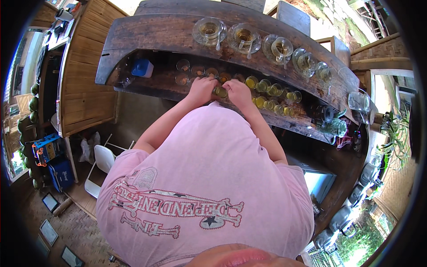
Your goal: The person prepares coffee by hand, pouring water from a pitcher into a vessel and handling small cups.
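Both my hands meet at a low shelf in the counter, around a small glass [220,92] with yellowish-green contents. My left hand [202,91] is closed at the glass's left side, its fingertips partly hidden. On the other side, the curled fingers of my right hand [239,92] touch the same glass. Left of my hands stand small glasses [182,79] with a little orange-brown stuff at the bottom. To the right, two rows of small glasses [263,85] hold yellow-green liquid. An amber-coloured glass [224,77] stands just beyond my fingers.
Along the raised wooden counter [160,31] stand several clear cups on saucers with spoons [244,36]. A blue-lidded tub [142,67] sits at the shelf's left end. Glass jars [358,101] and a greenish glass vessel [337,127] are at the right. A white chair [104,159] stands left behind me.
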### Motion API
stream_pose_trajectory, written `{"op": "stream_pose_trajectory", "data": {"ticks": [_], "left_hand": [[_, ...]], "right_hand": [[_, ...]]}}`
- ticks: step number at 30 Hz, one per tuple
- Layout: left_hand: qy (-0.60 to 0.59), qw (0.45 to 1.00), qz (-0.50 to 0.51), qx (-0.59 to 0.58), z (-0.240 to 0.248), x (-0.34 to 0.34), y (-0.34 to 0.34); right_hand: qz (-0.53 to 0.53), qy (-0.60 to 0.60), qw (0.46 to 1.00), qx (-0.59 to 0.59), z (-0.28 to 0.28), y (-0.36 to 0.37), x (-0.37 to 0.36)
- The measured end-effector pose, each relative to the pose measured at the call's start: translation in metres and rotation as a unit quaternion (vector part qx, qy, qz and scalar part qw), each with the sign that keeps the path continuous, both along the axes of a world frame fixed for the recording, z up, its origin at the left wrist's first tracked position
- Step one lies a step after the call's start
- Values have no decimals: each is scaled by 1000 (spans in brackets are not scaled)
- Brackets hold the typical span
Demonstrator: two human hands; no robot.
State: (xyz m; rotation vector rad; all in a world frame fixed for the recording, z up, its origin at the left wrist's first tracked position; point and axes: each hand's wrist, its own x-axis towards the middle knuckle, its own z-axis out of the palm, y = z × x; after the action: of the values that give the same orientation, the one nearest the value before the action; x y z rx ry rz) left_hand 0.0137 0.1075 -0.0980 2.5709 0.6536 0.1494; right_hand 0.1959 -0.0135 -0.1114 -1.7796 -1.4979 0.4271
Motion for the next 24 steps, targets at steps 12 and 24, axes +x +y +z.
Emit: {"op": "stream_pose_trajectory", "data": {"ticks": [12,24], "left_hand": [[-11,1000,5,11,-1,0,0],[-22,1000,2,0,-4,-2,0]], "right_hand": [[30,-41,997,-60,-4,-5,-6],[-4,-6,999,-35,1,-6,1]]}}
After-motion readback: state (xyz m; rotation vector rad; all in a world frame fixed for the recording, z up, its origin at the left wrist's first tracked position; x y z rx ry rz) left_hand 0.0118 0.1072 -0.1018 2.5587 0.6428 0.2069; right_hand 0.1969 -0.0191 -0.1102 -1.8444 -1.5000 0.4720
